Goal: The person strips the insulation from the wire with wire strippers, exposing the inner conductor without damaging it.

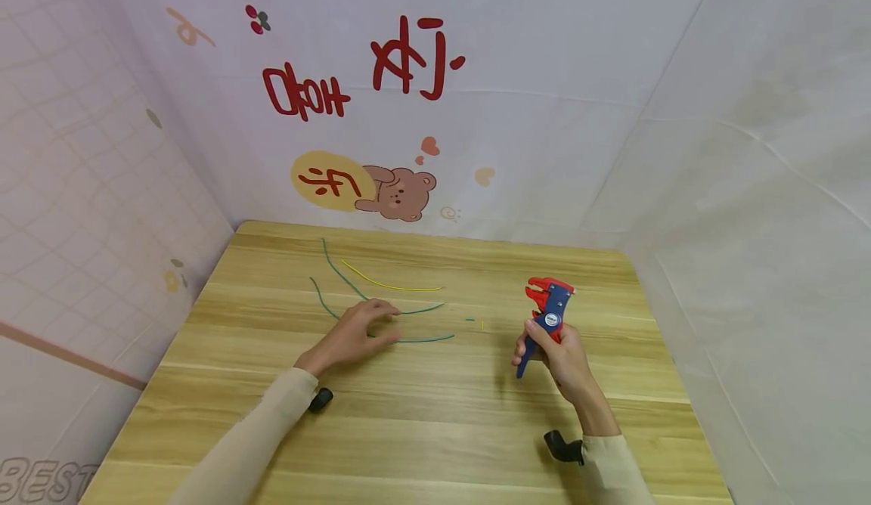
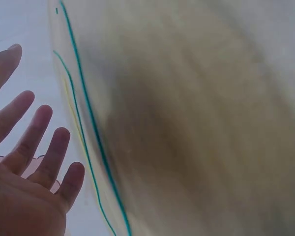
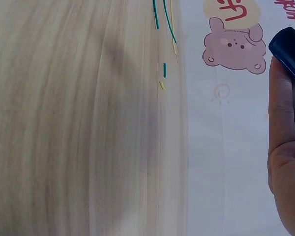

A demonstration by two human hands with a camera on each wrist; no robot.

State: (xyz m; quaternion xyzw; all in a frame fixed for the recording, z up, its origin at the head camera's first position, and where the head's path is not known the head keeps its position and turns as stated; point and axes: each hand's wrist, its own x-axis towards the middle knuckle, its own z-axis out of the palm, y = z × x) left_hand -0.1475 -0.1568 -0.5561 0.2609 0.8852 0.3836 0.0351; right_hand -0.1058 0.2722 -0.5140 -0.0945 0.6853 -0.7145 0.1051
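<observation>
My right hand [image 1: 566, 360] grips a blue and red wire stripper [image 1: 554, 310], its red jaws pointing toward the back of the table. In the right wrist view only the end of a dark blue handle [image 3: 288, 49] shows by the palm. My left hand [image 1: 354, 333] is over two green wires, fingers spread and relaxed with nothing held, as the left wrist view shows. One green wire [image 1: 425, 339] passes under this hand; the other green wire [image 1: 345, 280] curves behind it. Beyond them lies a yellow wire [image 1: 389, 286]. Whether the fingertips touch a wire, I cannot tell.
Between the hands lie a short green wire piece [image 1: 470, 320] and a short yellow piece [image 1: 482, 326] on the wooden table [image 1: 422, 422]. A printed cloth wall [image 1: 531, 112] stands behind the table, with further cloth at both sides.
</observation>
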